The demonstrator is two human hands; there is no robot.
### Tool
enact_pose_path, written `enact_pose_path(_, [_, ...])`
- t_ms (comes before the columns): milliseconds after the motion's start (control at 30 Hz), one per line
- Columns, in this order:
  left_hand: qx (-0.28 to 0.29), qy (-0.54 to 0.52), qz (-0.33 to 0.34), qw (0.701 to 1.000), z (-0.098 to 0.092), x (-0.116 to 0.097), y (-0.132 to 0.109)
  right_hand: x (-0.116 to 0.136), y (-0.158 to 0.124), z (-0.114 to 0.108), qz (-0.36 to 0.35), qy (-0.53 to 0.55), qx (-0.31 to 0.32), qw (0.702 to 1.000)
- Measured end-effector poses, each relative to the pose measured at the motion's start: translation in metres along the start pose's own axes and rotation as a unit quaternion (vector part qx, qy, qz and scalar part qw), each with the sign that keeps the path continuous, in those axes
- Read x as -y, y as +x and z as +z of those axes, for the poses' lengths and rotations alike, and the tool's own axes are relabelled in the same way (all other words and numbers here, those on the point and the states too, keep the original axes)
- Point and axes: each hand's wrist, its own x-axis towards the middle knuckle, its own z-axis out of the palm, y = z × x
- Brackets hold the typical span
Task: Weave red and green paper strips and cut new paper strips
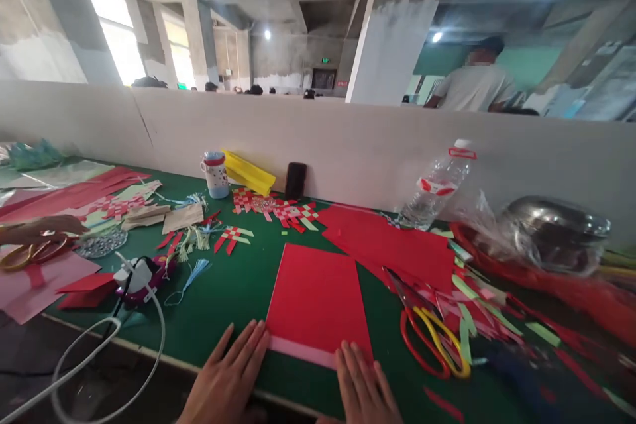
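So from my end, the red sheet (318, 298) sits square in the middle of the near side of the green surface (213, 305), between my 2 hands. Looks like paper or thin card to me, so I'd expect it to be super light, a bit stiff but easy to crease, and likely to skid if pushed from 1 side only. I'd press flat near both near corners, or pinch an edge; grabbing the middle would probably buckle it.

Left hand (226, 371) is flat and open, fingertips at the left edge; right hand (362, 381) is flat too, fingertips over the near right corner. Neither is gripping anything.

Stuff I can't make out: the pink strip (303, 352) along the near edge could be a layer underneath or a fold, no clue. My thumbs are mostly hidden, and both wrists get cut off at the bottom. Someone else's hand (44, 230) is cropped on the far left, and the dark thing (527, 371) at lower right is just blur.
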Motion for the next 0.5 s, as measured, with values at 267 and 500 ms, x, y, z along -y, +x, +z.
enact_pose_path(267, [0.123, -0.144, -0.058, 0.98, -0.024, -0.002, -0.001, -0.02, 0.0, -0.055, 0.137, 0.125, 0.163, 0.969])
enact_pose_path(500, [0.113, -0.228, -0.079, 0.964, -0.026, 0.01, 0.019, -0.044, 0.025, -0.064, 0.208, 0.177, 0.069, 0.959])
